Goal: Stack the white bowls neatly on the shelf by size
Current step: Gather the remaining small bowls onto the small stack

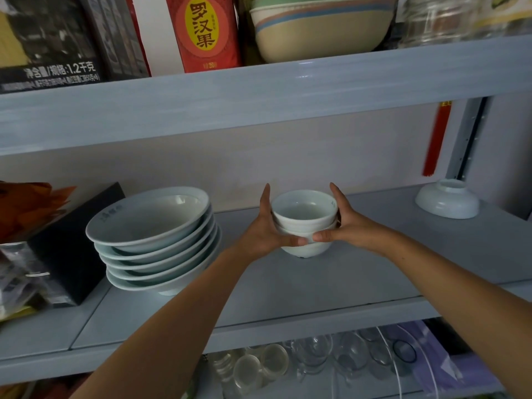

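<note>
A short stack of small white bowls [304, 214] stands mid-shelf on the grey shelf board [359, 272]. My left hand [266, 226] clasps its left side and my right hand [342, 223] its right side, thumbs nearly meeting in front. To the left sits a stack of several wide, shallow white bowls [152, 240]. At the far right one small white bowl [447, 201] lies upside down near the shelf's corner.
A black box [69, 254] and orange packaging [26, 208] crowd the left end. The shelf above holds boxes and a striped beige bowl [319, 27]. Glassware [288, 367] fills the shelf below. A metal upright [466, 139] bounds the right side.
</note>
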### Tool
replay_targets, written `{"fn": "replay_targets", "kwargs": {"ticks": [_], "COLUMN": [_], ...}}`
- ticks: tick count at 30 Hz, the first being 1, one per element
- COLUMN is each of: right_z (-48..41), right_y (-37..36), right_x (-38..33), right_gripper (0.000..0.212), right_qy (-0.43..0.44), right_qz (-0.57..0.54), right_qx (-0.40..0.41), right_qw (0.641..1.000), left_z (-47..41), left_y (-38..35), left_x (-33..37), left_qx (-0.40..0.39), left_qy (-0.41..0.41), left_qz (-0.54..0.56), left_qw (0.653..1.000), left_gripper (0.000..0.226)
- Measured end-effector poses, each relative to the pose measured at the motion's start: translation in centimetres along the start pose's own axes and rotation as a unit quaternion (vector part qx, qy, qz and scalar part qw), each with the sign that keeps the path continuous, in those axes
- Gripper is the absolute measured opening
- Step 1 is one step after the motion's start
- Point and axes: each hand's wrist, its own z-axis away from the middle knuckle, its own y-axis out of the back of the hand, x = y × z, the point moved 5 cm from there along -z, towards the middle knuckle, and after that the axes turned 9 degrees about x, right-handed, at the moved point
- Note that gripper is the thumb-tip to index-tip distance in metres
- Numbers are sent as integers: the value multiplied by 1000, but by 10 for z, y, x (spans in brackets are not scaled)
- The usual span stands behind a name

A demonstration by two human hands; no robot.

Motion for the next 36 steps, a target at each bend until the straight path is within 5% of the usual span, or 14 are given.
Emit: {"fn": "replay_targets", "kwargs": {"ticks": [21,27,32,36], "right_z": [0,-3,-6,2], "right_y": [2,19,48,77], "right_x": [-3,-17,-37,-39], "right_gripper": [117,126,106,109], "right_qy": [13,32,59,58], "right_qz": [-15,1,-6,8], "right_qx": [24,59,93,110], "right_qw": [1000,998,994,992], "left_z": [0,-8,-17,-25], "left_y": [2,34,20,-13], "left_x": [-2,29,73,104], "left_qx": [0,171,127,107], "left_qy": [26,43,-21,-55], "left_qz": [37,104,59,28], "left_qw": [999,979,990,992], "left_gripper": [133,80,63,56]}}
